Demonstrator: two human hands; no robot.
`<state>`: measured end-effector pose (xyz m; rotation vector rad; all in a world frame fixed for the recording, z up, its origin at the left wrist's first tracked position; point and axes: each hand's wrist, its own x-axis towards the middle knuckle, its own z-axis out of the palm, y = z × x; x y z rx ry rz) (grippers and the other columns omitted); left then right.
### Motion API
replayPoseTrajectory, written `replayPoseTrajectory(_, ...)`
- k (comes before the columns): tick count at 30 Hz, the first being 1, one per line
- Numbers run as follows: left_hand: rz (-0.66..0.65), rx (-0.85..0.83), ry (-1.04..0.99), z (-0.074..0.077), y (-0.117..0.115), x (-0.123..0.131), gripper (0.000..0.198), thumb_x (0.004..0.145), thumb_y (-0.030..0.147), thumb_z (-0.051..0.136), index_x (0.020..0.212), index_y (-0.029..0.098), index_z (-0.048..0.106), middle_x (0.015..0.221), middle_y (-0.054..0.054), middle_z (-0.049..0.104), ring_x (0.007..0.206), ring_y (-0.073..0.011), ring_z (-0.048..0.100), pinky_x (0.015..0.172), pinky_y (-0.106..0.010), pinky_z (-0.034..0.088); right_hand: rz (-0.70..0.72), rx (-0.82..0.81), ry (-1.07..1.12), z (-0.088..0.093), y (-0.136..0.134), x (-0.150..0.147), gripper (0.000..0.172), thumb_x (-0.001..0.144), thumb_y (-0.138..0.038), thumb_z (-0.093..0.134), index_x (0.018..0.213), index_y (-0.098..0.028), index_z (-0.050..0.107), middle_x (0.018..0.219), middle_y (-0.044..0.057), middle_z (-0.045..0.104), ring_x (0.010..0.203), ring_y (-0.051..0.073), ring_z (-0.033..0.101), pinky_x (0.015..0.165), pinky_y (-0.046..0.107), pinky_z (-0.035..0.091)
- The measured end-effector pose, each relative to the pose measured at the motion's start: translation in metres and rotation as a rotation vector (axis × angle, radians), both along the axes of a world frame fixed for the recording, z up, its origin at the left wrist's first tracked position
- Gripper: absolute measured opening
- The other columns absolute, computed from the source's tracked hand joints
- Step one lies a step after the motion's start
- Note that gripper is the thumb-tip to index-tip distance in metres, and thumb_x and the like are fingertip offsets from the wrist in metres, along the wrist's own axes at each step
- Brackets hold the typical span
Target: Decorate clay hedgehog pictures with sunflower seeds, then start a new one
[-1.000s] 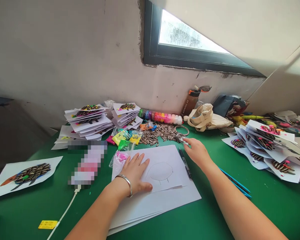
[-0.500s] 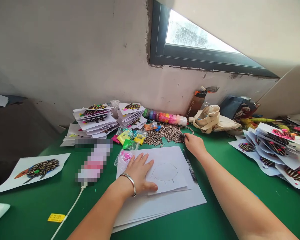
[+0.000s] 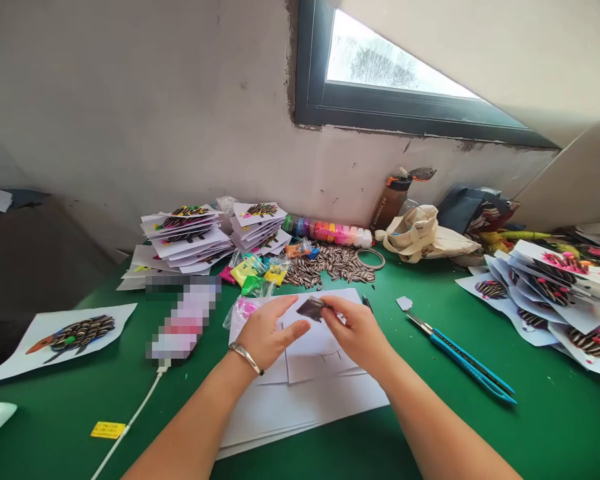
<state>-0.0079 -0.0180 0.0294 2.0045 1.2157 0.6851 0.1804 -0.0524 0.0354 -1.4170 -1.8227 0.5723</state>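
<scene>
My right hand (image 3: 355, 330) pinches a small black packet (image 3: 311, 309) between thumb and fingers, above the white paper sheets (image 3: 300, 413). Beside it, my left hand (image 3: 267, 333) is raised with thumb and fingers apart and a silver bangle on the wrist; it seems to hold nothing. Beneath the hands lies a smaller sheet (image 3: 305, 367) with a pencil-like outline drawing, mostly covered now. A black pen (image 3: 367, 303) shows partly behind my right hand. Striped sunflower seeds (image 3: 347, 263) are heaped behind the paper, near small bags of coloured clay (image 3: 250, 272).
Stacks of seed pictures stand at the back left (image 3: 190, 250) and right (image 3: 550, 287). A blue-handled tool (image 3: 473, 367) with a metal tip lies to the right. A tape roll (image 3: 370, 259), cloth bag (image 3: 430, 237) and bottle (image 3: 391, 200) are behind. A white cable (image 3: 140, 417) runs at left.
My right hand has come back from the seed heap to above the paper with the black packet. My left hand has lifted off the sheet. The blue-handled tool is now uncovered.
</scene>
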Motion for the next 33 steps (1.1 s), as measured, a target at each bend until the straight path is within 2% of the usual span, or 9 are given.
replayPoseTrajectory(4,-0.054,-0.317,-0.333,0.005,-0.005,0.010,0.043,0.076,0.043,0.061,0.107,0.014,0.064,0.092,-0.009,0.069,0.081,-0.0216,0.065,0.072,-0.031,0.053,0.133,-0.152,0.182,0.000,-0.006,-0.009,0.021,0.085,-0.023,0.047,0.092,-0.023,0.066,0.081,0.001,0.067,0.074,0.015,0.059,0.068,0.025,0.045)
replayPoseTrajectory(9,0.111,-0.496,-0.499,0.001,0.000,0.013,0.031,0.072,0.040,0.068,0.087,0.014,0.067,0.078,-0.005,0.066,0.070,-0.0175,0.062,0.056,-0.025,0.052,-0.043,-0.276,0.375,-0.007,0.006,0.020,0.029,0.082,-0.039,0.052,0.098,-0.018,0.064,0.084,0.005,0.067,0.075,0.017,0.061,0.066,0.028,0.047)
replayPoseTrajectory(12,0.219,-0.604,-0.622,-0.005,0.007,0.008,0.032,0.070,0.040,0.070,0.090,0.015,0.066,0.084,-0.005,0.066,0.074,-0.0175,0.063,0.061,-0.028,0.055,-0.147,-0.174,0.163,-0.016,0.018,0.042,0.029,0.084,-0.035,0.047,0.102,-0.020,0.064,0.094,0.006,0.067,0.085,0.020,0.060,0.075,0.032,0.045)
replayPoseTrajectory(15,0.254,-0.657,-0.709,-0.007,0.012,0.006,0.032,0.070,0.037,0.072,0.091,0.014,0.066,0.086,-0.006,0.066,0.078,-0.0178,0.063,0.066,-0.030,0.056,-0.108,0.000,-0.168,-0.025,0.026,0.052,0.029,0.083,-0.021,0.044,0.104,-0.021,0.063,0.106,0.006,0.065,0.099,0.021,0.054,0.083,0.033,0.039)
replayPoseTrajectory(18,0.273,-0.673,-0.754,-0.006,0.012,0.008,0.028,0.071,0.035,0.072,0.090,0.015,0.066,0.088,-0.006,0.066,0.082,-0.0184,0.063,0.069,-0.032,0.056,-0.019,-0.018,-0.386,-0.029,0.027,0.050,0.028,0.081,-0.012,0.040,0.092,-0.021,0.065,0.086,0.006,0.067,0.082,0.018,0.056,0.071,0.027,0.037)
replayPoseTrajectory(23,0.267,-0.696,-0.767,-0.003,0.009,0.009,0.027,0.072,0.033,0.071,0.091,0.015,0.066,0.090,-0.006,0.066,0.082,-0.0186,0.064,0.071,-0.034,0.056,-0.023,-0.053,-0.537,-0.026,0.020,0.045,0.026,0.081,-0.012,0.039,0.077,-0.021,0.063,0.064,0.003,0.061,0.063,0.016,0.052,0.059,0.025,0.028)
replayPoseTrajectory(27,0.315,-0.711,-0.772,-0.004,0.008,0.010,0.031,0.070,0.032,0.073,0.096,0.018,0.063,0.093,-0.006,0.066,0.083,-0.0190,0.063,0.070,-0.035,0.057,-0.068,-0.117,-0.323,-0.020,0.017,0.045,0.025,0.081,-0.016,0.041,0.081,-0.022,0.065,0.073,0.004,0.064,0.073,0.018,0.055,0.065,0.027,0.033)
replayPoseTrajectory(30,0.336,-0.726,-0.785,-0.006,0.005,0.014,0.034,0.067,0.029,0.076,0.096,0.019,0.062,0.093,-0.005,0.066,0.083,-0.0201,0.063,0.069,-0.036,0.057,-0.050,-0.258,0.111,-0.014,0.015,0.039,0.028,0.084,-0.030,0.048,0.108,-0.024,0.060,0.098,0.005,0.064,0.089,0.019,0.056,0.075,0.029,0.039)
replayPoseTrajectory(33,0.286,-0.746,-0.773,-0.007,0.001,0.020,0.034,0.065,0.030,0.078,0.092,0.017,0.063,0.090,-0.006,0.065,0.082,-0.0197,0.063,0.068,-0.035,0.057,0.088,-0.453,0.476,-0.010,0.011,0.025,0.041,0.080,-0.040,0.056,0.117,-0.024,0.052,0.094,0.003,0.063,0.084,0.017,0.058,0.073,0.028,0.043)
